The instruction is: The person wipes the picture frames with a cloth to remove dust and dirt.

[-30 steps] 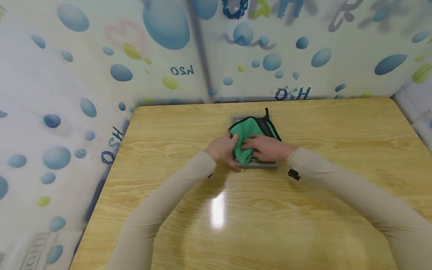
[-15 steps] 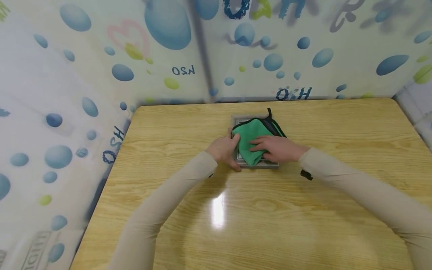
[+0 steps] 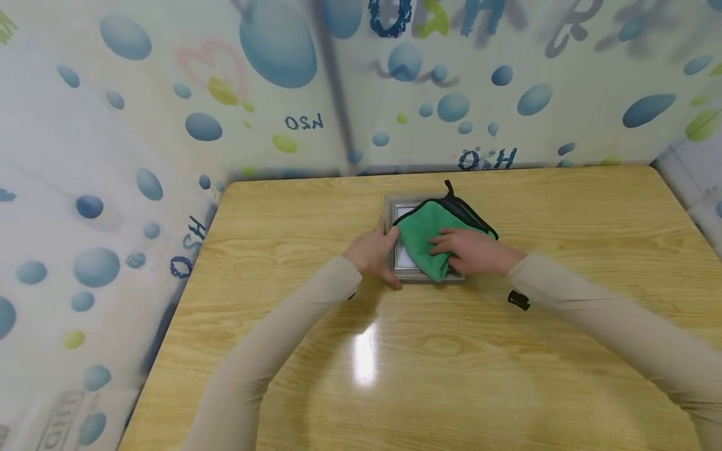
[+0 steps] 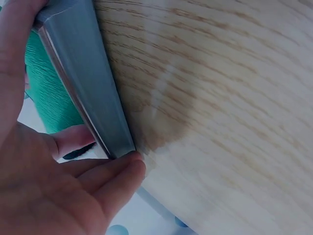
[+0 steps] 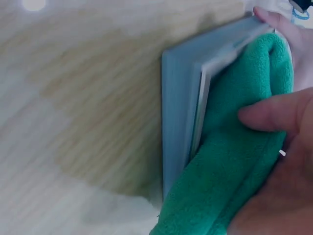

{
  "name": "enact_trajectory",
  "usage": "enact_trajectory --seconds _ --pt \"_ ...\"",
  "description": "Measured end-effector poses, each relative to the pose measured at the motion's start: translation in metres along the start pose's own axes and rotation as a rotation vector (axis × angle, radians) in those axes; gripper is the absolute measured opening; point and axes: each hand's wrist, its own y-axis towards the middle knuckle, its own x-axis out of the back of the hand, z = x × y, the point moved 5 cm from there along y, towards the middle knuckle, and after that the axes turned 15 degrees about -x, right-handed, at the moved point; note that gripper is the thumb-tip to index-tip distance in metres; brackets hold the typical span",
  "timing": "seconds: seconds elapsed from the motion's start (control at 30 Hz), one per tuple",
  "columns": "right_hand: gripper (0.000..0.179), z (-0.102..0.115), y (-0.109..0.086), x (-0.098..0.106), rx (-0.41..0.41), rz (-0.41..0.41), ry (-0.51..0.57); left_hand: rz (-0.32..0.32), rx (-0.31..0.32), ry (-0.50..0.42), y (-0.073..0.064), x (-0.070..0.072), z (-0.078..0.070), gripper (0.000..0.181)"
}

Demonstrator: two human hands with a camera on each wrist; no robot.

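Note:
A grey picture frame (image 3: 390, 205) lies near the table's back edge. My left hand (image 3: 371, 250) grips its left side, thumb at the near corner and fingers towards the far one. In the left wrist view, a finger also reaches over the rim of the frame (image 4: 88, 73). Over much of the frame's face lies a green cloth (image 3: 422, 233) with black edging, a dark reverse and a hanging loop. My right hand (image 3: 474, 250) holds it bunched against the frame's right part. The right wrist view has my thumb pressing the folded cloth (image 5: 234, 142); the other fingers are mostly hidden.
The wooden table (image 3: 440, 376) spreads around the frame, with a glare spot in front. Close behind it stands a wall (image 3: 361, 94) covered in blue and green dots and lettering. A black strap (image 3: 519, 299) shows at the right wrist.
My right hand has slid to the right with the cloth, baring more of the frame's left part. The cloth's right end now spreads past the frame. My left hand stays in place.

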Motion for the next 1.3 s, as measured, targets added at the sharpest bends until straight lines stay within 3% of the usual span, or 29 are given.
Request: enact_trajectory --seconds 0.27,0.5,0.67,0.9,1.3 --pt "0.039 0.021 0.015 -0.013 0.077 0.023 0.099 -0.01 -0.032 0.019 0.003 -0.003 -0.001 0.1" --pt "0.04 0.033 0.017 -0.016 0.063 0.033 0.017 -0.027 -0.035 0.01 0.003 -0.007 -0.001 0.097" --pt "0.043 0.026 0.01 -0.018 0.034 0.051 -0.048 -0.022 -0.026 -0.001 0.002 -0.008 0.001 0.098" --pt "0.043 0.005 -0.004 -0.007 -0.019 0.013 -0.122 -0.016 -0.024 0.012 0.001 -0.008 0.002 0.101" --pt "0.044 -0.007 -0.019 0.013 -0.009 -0.001 -0.126 0.005 0.0 0.072 0.003 -0.004 0.0 0.106"
